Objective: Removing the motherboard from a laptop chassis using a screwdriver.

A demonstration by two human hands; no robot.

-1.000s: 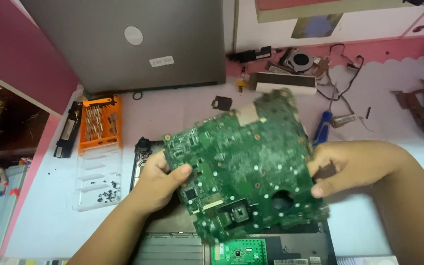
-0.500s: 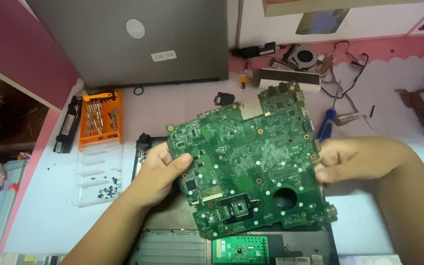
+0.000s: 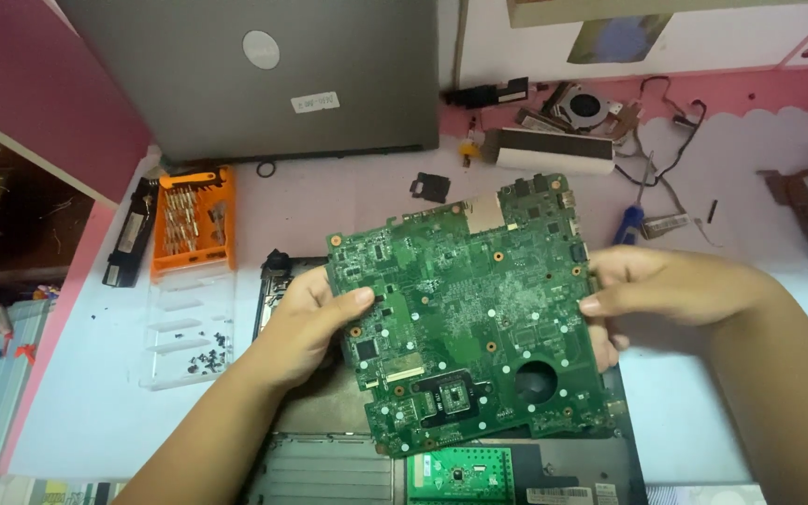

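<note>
The left hand (image 3: pixel 306 323) and right hand (image 3: pixel 652 285) are each gripping an edge of the large green circuit board (image 3: pixel 465 313), holding it face-up above the opened grey laptop base (image 3: pixel 329 463), beyond which an orange screwdriver-bit case (image 3: pixel 192 220) is lying on the counter (image 3: pixel 86 393).

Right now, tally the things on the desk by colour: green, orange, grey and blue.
Green: 2, the motherboard held in the left hand and right hand, and the small green board below it.
Orange: 1, the screwdriver bit case.
Grey: 1, the closed laptop.
Blue: 1, the screwdriver handle.
Total: 5
</note>
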